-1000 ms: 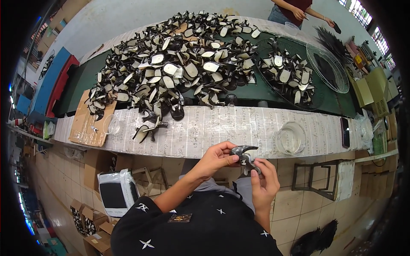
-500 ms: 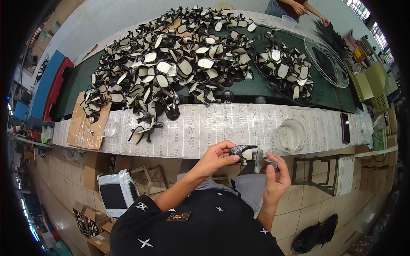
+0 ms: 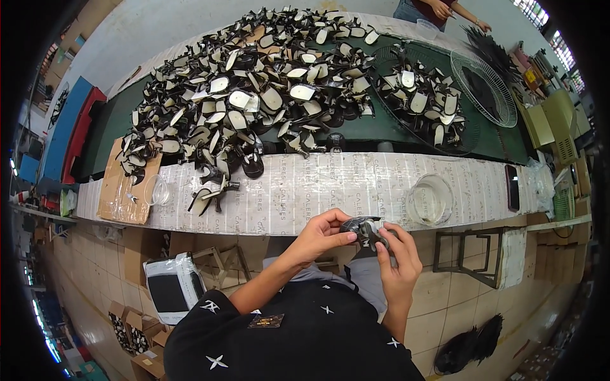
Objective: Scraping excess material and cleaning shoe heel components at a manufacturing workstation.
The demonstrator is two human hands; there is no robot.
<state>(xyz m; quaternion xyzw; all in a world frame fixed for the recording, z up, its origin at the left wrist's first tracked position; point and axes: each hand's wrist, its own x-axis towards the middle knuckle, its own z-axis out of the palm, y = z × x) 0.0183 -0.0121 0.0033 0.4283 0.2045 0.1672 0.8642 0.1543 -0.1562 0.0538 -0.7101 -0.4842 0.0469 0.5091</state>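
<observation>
Over the front edge of the bench, my left hand (image 3: pixel 322 237) pinches a small black shoe upper piece (image 3: pixel 351 223) between thumb and fingers. My right hand (image 3: pixel 400 253) is closed at the piece's right side. Its thumb and fingertips press on a grey-green strip (image 3: pixel 370 233), which lies bunched against the black part. The fingers partly cover where strip and upper piece meet. Beyond, on the green worktop, lies a big heap of similar black upper pieces (image 3: pixel 238 100) with cream linings. A few of them reach the near strip of the bench.
A wire basket (image 3: pixel 467 143) with more pieces stands at the right, beside another wire basket (image 3: pixel 513 120). A clear plastic tub (image 3: pixel 431 200), a smaller clear cup (image 3: pixel 157 190), cardboard (image 3: pixel 114 202) and a phone (image 3: pixel 513 188) lie on the bench. Another person's hand (image 3: pixel 441 9) shows at the back.
My right hand has moved left and inward, closer to my left hand. The grey-green strip, earlier stretched out to the right, is now folded in against the upper piece.
</observation>
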